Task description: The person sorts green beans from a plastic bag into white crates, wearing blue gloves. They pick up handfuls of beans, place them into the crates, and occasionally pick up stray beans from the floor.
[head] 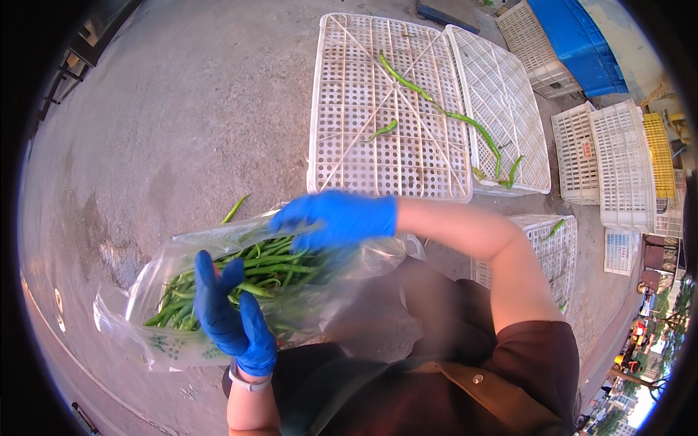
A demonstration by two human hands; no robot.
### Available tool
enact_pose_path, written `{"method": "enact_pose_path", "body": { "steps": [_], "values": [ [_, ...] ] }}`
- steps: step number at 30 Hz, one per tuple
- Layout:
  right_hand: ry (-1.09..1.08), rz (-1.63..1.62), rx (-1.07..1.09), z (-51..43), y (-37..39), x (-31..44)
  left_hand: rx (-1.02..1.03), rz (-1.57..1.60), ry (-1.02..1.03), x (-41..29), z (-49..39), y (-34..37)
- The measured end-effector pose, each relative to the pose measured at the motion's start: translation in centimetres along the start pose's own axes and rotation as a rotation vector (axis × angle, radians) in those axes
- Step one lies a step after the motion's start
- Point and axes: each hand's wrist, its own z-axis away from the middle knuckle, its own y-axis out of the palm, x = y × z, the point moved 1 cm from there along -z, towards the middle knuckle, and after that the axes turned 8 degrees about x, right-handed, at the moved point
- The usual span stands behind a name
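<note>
A clear plastic bag [147,349] with green printing lies before me, filled with long green chili peppers [278,267]. My left hand [232,313], in a blue glove with a pale band at the wrist, is over the peppers with thumb and fingers apart and nothing seen between them. Blurred by motion, my right hand [335,220], also blue-gloved, reaches across from the right to the bag's far edge. Its fingertips are beside the plastic and the peppers. Whether they grip anything is not clear.
An upturned white plastic crate [349,98] holds loose chilies, beside another white crate [504,92]. A smaller crate [551,256] stands near my right elbow. Stacked white crates [624,163] and a blue bin [578,43] are farther right. One chili [236,208] lies beyond the bag.
</note>
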Motion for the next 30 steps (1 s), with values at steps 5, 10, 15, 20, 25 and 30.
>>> {"method": "enact_pose_path", "body": {
  "steps": [5, 10, 15, 20, 25, 30],
  "values": [
    [0.586, -0.247, -0.465, 7.3, -9.2, -9.4, 0.545, -0.293, -0.036, 2.0, -0.1, 1.0],
    [0.818, 0.549, -0.868, 12.6, -19.6, -16.9, 0.833, -0.651, -0.048, 4.9, 1.3, 2.5],
    [1.011, 0.630, -0.640, 13.7, -25.2, -21.7, 0.763, -0.569, -0.017, 5.0, -0.2, 3.0],
    [0.960, 0.541, -0.583, 14.0, -26.7, -22.5, 0.822, -0.591, -0.089, 5.3, -0.3, 3.7],
    [0.755, -0.055, -0.689, 12.7, -26.4, -15.6, 0.822, -0.587, -0.122, 4.8, -0.5, 3.9],
    [0.443, -0.511, -0.670, 14.1, -24.6, -12.4, 0.826, -0.552, -0.089, 4.9, -0.2, 4.3]
  ]
}}
